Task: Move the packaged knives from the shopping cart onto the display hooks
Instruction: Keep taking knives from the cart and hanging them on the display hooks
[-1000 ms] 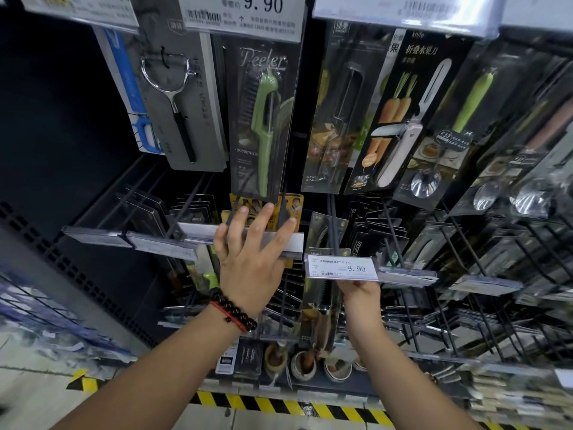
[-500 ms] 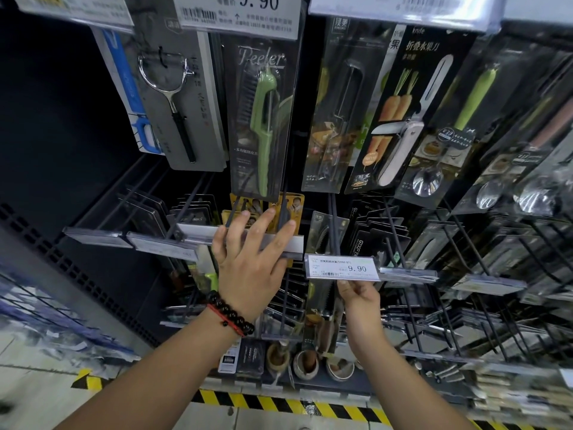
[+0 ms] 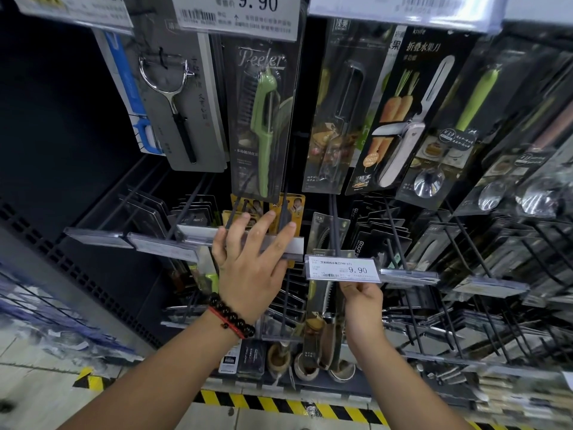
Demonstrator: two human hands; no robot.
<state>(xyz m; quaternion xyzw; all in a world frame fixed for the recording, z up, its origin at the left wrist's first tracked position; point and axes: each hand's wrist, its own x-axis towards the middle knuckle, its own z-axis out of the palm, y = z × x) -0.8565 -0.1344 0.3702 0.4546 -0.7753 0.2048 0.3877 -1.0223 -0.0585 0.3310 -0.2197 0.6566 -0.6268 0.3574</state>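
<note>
Nearest us, our left hand (image 3: pixel 251 268), a dark glossy bead bracelet (image 3: pixel 231 318) at its wrist, lies flat with fingers spread straight over the clear plastic label strip (image 3: pixel 198 234). At three o'clock of it, our right hand (image 3: pixel 361 297) curls its fingertips up under the white 9.90 price tag (image 3: pixel 342 269); whether they pinch it, we cannot tell. Between our hands hangs the long packaged serrated knife (image 3: pixel 322 302), glossy card on a thin black wire hook (image 3: pixel 334 225). Farther up at twelve o'clock, a slim green plastic peeler (image 3: pixel 263 125) in a blister pack.
</note>
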